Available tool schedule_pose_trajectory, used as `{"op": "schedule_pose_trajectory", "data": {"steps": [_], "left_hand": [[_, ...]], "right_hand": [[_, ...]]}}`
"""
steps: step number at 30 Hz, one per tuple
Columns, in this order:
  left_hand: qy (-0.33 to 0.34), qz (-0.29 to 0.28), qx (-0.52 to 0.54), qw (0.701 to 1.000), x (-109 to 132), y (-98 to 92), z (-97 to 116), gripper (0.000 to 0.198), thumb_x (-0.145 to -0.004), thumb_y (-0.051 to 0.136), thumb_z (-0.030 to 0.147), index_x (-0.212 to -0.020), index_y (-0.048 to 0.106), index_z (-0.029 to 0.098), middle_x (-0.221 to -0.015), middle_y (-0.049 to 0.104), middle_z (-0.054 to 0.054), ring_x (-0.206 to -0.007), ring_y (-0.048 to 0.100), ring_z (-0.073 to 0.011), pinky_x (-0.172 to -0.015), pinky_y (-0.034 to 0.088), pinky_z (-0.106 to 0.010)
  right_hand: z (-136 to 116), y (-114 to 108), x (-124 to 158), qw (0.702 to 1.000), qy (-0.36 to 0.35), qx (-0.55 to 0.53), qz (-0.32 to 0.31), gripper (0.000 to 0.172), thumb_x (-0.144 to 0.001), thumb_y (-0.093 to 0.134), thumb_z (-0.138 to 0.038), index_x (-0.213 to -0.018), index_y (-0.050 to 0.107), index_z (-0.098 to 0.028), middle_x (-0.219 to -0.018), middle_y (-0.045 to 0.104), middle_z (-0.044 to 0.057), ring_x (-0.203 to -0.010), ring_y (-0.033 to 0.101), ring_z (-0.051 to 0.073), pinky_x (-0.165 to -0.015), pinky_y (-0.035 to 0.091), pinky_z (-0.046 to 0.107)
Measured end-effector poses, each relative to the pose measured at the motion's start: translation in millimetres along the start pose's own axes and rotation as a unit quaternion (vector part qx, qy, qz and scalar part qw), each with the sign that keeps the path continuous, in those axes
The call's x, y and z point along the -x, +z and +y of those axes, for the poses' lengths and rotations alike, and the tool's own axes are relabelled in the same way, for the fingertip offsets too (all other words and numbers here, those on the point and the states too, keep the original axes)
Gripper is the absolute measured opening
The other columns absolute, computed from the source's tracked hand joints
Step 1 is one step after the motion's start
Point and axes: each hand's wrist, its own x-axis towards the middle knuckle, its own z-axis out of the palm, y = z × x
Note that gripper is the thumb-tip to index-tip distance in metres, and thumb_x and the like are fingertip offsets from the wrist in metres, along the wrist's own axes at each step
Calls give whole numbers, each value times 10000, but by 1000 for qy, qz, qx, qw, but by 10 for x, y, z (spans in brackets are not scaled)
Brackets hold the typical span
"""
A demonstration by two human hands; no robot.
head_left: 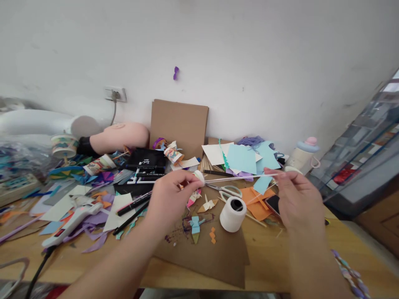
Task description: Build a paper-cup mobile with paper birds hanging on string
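Note:
My left hand (171, 193) is closed, with thumb and fingertips pinching a small white round piece (198, 177) whose kind I cannot make out. White thread (240, 178) stretches in taut strands from there to my right hand (297, 197), which pinches it. A strand also slants from my right hand down to the white thread spool (232, 214), upright on a brown cardboard sheet (215, 261). Scissors (229, 192) lie behind the spool. Folded paper cranes, one cream and orange (208, 204) and one light blue (195, 225), lie on the cardboard between my hands.
A hot glue gun (73, 222), markers (134, 203) and paper scraps crowd the left. Light-blue paper sheets (241, 158), a cardboard panel (179, 124) and a mannequin head (120, 137) are at the back. A bottle (301, 155) and phone (273, 204) are on the right.

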Motion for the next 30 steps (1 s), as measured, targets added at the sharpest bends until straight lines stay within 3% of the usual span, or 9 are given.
{"op": "schedule_pose_trajectory", "data": {"steps": [4,10,13,16,19,23,27,28,30], "left_hand": [[-134,-103,104,980,88,336,-46,176,-656,679,357,-596,693,191,-512,581,24,-491,464,-121,-463,356,-227],[-154,-171,135,964,341,633,-189,146,-660,693,280,-576,667,163,-533,597,4,-509,481,-124,-503,366,-240],[-145,-167,139,965,351,650,-236,148,-699,687,279,-609,671,162,-571,610,0,-543,496,-130,-526,375,-244],[-126,-164,144,968,296,665,-256,134,-736,672,276,-662,697,167,-575,611,3,-553,507,-137,-524,384,-244],[-97,-167,160,968,225,731,-296,113,-743,670,245,-668,711,170,-612,639,-12,-598,542,-149,-547,413,-246],[-60,-140,194,969,119,781,-356,107,-743,672,197,-815,749,180,-782,682,-36,-714,574,-155,-616,446,-242],[-47,-115,239,963,36,618,-206,294,-827,638,322,-1088,710,206,-649,597,20,-562,515,-112,-546,428,-224],[-41,-128,261,956,24,554,-128,337,-806,674,368,-1102,707,209,-628,590,29,-533,511,-105,-517,421,-217],[-34,-205,370,905,6,430,37,430,-719,775,389,-1094,705,192,-610,594,36,-498,515,-96,-473,406,-204]], "right_hand": [[-174,27,-81,995,-58,-80,16,190,-836,716,-358,-714,615,-253,-852,778,-1,-951,711,212,-1037,427,462],[-464,70,41,982,0,-146,-119,169,-854,716,-326,-728,625,-258,-792,774,-22,-897,735,212,-1081,419,491],[-605,166,169,965,42,-164,-200,188,-886,679,-331,-732,609,-249,-723,742,-32,-744,722,181,-1037,460,480],[-705,289,250,941,90,-206,-253,202,-929,621,-296,-741,568,-243,-649,651,-53,-601,621,126,-802,550,374],[-741,400,260,928,110,-240,-265,234,-935,614,-284,-724,528,-232,-595,527,-65,-559,493,102,-592,473,253],[-709,489,203,938,92,-231,-241,247,-922,639,-282,-717,516,-220,-586,480,-67,-564,414,93,-556,390,223],[-629,535,151,947,91,-188,-244,221,-942,608,-256,-745,516,-214,-614,506,-62,-573,416,87,-550,372,224],[-613,551,147,947,94,-171,-257,219,-950,595,-259,-751,517,-213,-626,513,-59,-578,430,87,-551,382,223],[-598,591,147,937,113,-148,-297,211,-962,571,-284,-770,514,-216,-660,529,-54,-574,470,88,-546,427,233]]}}
